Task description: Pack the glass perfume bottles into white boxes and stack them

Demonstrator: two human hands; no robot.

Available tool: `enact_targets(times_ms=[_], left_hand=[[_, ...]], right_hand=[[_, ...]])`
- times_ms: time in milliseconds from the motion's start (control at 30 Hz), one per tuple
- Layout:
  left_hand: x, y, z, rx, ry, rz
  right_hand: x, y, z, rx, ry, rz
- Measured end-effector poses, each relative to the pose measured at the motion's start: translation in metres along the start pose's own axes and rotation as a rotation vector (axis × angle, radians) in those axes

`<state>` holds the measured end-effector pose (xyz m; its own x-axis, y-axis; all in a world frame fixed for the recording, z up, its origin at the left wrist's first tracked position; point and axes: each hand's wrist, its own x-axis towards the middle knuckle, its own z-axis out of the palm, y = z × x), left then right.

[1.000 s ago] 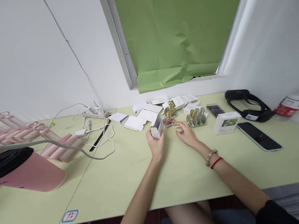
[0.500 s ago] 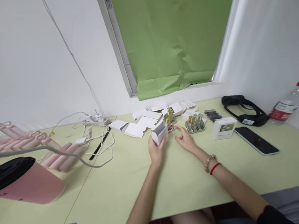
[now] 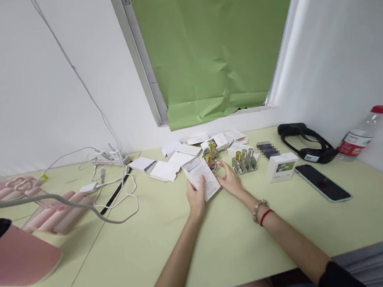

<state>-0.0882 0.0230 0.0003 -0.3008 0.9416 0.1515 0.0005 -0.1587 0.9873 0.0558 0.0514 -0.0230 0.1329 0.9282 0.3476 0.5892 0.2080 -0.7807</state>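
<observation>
A small white box (image 3: 203,179), its side covered in fine print, is gripped in my left hand (image 3: 197,197) and tilted, printed side up. My right hand (image 3: 230,180) is just right of the box, thumb and index finger apart and curved, the thumb by the box's edge; whether it touches cannot be made out. Just beyond the hands are small glass bottles with gold caps (image 3: 211,162), partly hidden by the box. Several more glass bottles (image 3: 244,162) stand to the right. A closed white box with a green picture (image 3: 283,167) sits further right.
Flattened white cartons (image 3: 166,169) lie behind. On the right are a phone (image 3: 323,183), a black headset (image 3: 308,143) and a water bottle (image 3: 358,137). Cables (image 3: 128,193), pink tubes (image 3: 58,213) and a pink cup (image 3: 19,253) occupy the left of the table.
My left hand has turned the box, so its printed side shows instead of its opening. My right hand has come closer to the box. The view has shifted slightly to the right.
</observation>
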Motion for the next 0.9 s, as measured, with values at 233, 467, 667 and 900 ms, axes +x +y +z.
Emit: enact_targets(times_ms=[233, 467, 667, 900], left_hand=[[0.007, -0.004, -0.002, -0.2, 0.003, -0.065], [0.011, 0.012, -0.007, -0.364, 0.022, -0.15], [0.013, 0.012, -0.011, -0.303, 0.013, -0.165], [0.026, 0.006, -0.019, -0.384, 0.115, -0.272]], right_hand=[[0.009, 0.001, 0.001, -0.012, -0.087, -0.028], [0.009, 0.002, 0.002, 0.026, -0.078, -0.009], [0.008, 0.0, 0.002, 0.117, -0.08, -0.049], [0.003, -0.002, 0.003, 0.09, 0.012, -0.071]])
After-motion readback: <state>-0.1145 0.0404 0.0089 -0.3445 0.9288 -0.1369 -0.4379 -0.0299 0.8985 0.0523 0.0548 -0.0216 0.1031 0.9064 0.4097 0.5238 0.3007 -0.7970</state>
